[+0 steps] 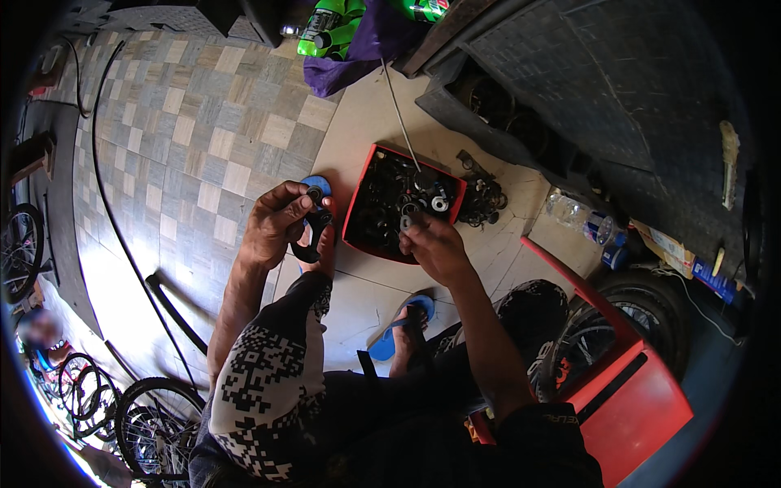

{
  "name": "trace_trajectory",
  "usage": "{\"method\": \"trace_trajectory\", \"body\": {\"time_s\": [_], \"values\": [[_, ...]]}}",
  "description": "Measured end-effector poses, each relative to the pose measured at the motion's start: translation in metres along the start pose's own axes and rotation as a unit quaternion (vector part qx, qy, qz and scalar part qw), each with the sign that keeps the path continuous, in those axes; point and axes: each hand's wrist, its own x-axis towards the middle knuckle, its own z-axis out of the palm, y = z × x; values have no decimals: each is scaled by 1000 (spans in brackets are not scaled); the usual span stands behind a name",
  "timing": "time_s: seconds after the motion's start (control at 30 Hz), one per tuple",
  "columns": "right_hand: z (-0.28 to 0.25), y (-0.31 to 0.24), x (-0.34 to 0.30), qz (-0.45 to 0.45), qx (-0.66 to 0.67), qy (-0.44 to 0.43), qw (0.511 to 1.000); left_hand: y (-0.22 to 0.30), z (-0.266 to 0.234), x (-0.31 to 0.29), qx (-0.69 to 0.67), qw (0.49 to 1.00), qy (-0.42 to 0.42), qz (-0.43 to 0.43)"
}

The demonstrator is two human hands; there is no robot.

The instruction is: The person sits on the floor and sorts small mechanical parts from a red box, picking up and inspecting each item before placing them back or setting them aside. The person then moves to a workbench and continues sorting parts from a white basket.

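Note:
My left hand (277, 221) is closed, pinching a small dark ring-shaped part (315, 194) between thumb and fingertips. A curved black piece (306, 249) shows just below those fingers; whether the hand holds it, I cannot tell. My right hand (437, 248) is closed too, with a small grey metal ring (406, 221) at its fingertips, over the near side of a red box (350, 228). Dark small parts (382, 183) fill the box, among them a pale nut-like piece (439, 203). A thin metal rod (400, 114) leans into it from the far side.
Dark tangled parts (484, 195) lie right of the box. Beyond it sits a purple bag (333, 75) with green bottles (322, 28). Clear bottles (582, 218), a wheel (643, 317) and a red panel (639, 407) are at right. Bicycle wheels (159, 427) stand lower left.

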Motion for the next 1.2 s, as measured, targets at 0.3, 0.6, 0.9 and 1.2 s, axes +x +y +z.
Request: {"method": "trace_trajectory", "body": {"time_s": [0.3,0.6,0.9,1.2], "values": [[4,-15,-7,-38,233,-179,955,-1,-1,1,4,1000,-2,0],[10,-15,-10,-59,236,-188,952,10,9,-7,17,999,-28,-20],[17,-13,-10,-28,219,-166,961,8,29,-4,113,980,-143,76],[34,-11,-14,-56,94,-88,990,12,57,2,302,933,-186,54]]}}
